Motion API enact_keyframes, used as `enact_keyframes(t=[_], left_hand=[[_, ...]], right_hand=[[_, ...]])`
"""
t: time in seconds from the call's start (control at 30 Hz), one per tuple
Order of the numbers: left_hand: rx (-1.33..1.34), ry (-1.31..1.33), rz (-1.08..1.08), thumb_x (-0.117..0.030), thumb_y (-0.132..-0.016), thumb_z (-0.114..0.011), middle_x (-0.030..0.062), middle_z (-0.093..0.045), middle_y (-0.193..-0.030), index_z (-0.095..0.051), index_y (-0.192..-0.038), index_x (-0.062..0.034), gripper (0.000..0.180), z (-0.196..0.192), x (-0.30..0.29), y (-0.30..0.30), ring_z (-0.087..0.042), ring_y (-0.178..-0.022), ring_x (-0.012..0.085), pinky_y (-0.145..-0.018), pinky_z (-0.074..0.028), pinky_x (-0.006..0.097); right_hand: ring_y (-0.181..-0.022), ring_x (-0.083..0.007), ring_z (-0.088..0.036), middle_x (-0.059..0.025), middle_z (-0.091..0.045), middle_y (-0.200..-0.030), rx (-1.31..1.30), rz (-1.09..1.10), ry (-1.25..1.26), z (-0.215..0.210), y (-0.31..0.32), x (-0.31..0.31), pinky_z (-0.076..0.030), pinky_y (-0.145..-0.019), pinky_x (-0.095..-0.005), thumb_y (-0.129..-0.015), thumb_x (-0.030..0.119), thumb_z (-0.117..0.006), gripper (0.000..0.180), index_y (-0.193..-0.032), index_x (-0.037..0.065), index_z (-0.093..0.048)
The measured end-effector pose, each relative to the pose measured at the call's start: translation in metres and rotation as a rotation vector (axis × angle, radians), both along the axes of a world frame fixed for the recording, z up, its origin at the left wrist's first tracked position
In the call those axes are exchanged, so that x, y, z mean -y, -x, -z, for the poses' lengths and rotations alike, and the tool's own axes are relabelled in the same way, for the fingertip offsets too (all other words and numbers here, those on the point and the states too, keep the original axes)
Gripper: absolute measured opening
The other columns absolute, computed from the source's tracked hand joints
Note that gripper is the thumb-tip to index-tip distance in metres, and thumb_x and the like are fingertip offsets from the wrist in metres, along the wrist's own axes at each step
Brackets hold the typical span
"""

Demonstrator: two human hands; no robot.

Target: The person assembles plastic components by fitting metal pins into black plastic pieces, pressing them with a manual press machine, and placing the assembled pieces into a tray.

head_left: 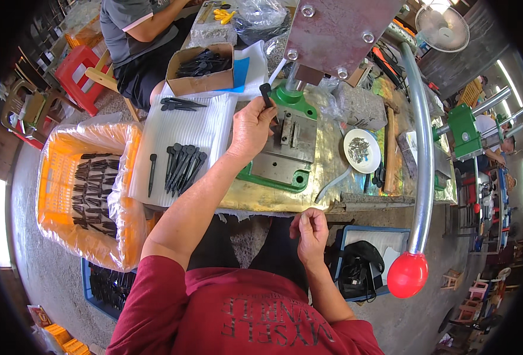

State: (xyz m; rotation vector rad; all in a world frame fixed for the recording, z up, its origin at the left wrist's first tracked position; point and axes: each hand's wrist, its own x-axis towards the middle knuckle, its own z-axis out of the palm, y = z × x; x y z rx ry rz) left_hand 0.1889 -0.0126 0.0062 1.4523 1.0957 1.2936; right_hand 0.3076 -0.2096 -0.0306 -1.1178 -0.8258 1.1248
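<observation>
My left hand (251, 129) is closed on a slim black part with a rounded head (265, 93), held upright at the green-based hand press (291, 136), beside the slotted metal block (297, 133) on its plate. My right hand (310, 234) is off the bench edge, above my lap; its fingers are curled with thumb against forefinger, and whatever they hold, if anything, is hidden. Similar black parts (184, 165) lie on white foam sheet (217, 127) left of the press. To its right sits a white dish (373, 164) of small metal pieces.
An orange crate (132, 195) lined with plastic holds rows of black parts. Behind the foam stands a cardboard box (202, 86) of black parts. The press lever (424, 177) hangs at right with its red knob (407, 275). Another person (137, 41) sits at the far left.
</observation>
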Motion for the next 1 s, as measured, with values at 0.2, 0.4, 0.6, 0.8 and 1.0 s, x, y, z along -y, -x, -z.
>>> enact_keyframes(t=[0.2, 0.4, 0.6, 0.8, 1.0], left_hand=[[-0.040, -0.019, -0.011, -0.006, -0.079, -0.051, 0.0011, -0.051, -0.068, -0.051, -0.083, -0.0025, 0.005, -0.002, 0.001, -0.002, -0.053, -0.058, 0.0077, -0.044, -0.045, 0.020], [-0.022, -0.011, -0.020, -0.006, -0.079, -0.051, 0.0013, -0.051, -0.068, -0.051, -0.083, -0.0024, 0.005, -0.003, 0.002, -0.003, -0.053, -0.059, 0.0079, -0.045, -0.046, 0.020], [-0.040, -0.021, -0.025, -0.006, -0.079, -0.052, 0.0011, -0.051, -0.067, -0.051, -0.082, -0.0023, 0.006, -0.003, 0.002, -0.004, -0.053, -0.059, 0.0075, -0.046, -0.046, 0.021], [-0.325, -0.352, 0.054, -0.006, -0.075, -0.053, 0.0123, -0.053, -0.069, -0.048, -0.078, -0.0013, 0.007, -0.009, -0.004, 0.000, -0.052, -0.065, 0.0263, -0.055, -0.043, 0.032], [-0.442, -0.475, 0.127, -0.007, -0.073, -0.054, 0.0181, -0.052, -0.073, -0.045, -0.075, -0.0006, 0.011, -0.014, -0.005, 0.001, -0.051, -0.069, 0.0365, -0.057, -0.041, 0.040]], right_hand=[[-0.051, -0.0078, -0.045, -0.0045, -0.050, -0.069, -0.010, 0.002, 0.001, 0.003, -0.002, 0.002, -0.037, -0.045, -0.0188, -0.084, 0.012, -0.045, 0.009, -0.084, 0.004, -0.041], [-0.052, -0.0109, -0.044, -0.0067, -0.049, -0.067, 0.005, 0.020, 0.016, 0.003, -0.001, 0.004, -0.037, -0.045, -0.0211, -0.084, 0.013, -0.045, 0.010, -0.084, 0.004, -0.042], [-0.052, -0.0109, -0.044, -0.0069, -0.049, -0.068, 0.002, 0.026, 0.011, 0.003, -0.002, 0.004, -0.037, -0.045, -0.0209, -0.084, 0.012, -0.045, 0.009, -0.084, 0.004, -0.042], [-0.050, -0.0082, -0.044, -0.0052, -0.050, -0.068, 0.046, 0.056, -0.034, -0.002, -0.009, 0.002, -0.036, -0.045, -0.0186, -0.084, 0.012, -0.045, 0.008, -0.084, 0.004, -0.042], [-0.051, -0.0092, -0.041, -0.0061, -0.046, -0.072, 0.278, 0.260, -0.342, -0.050, -0.041, -0.008, -0.032, -0.042, -0.0190, -0.083, 0.011, -0.041, 0.007, -0.085, 0.004, -0.042]])
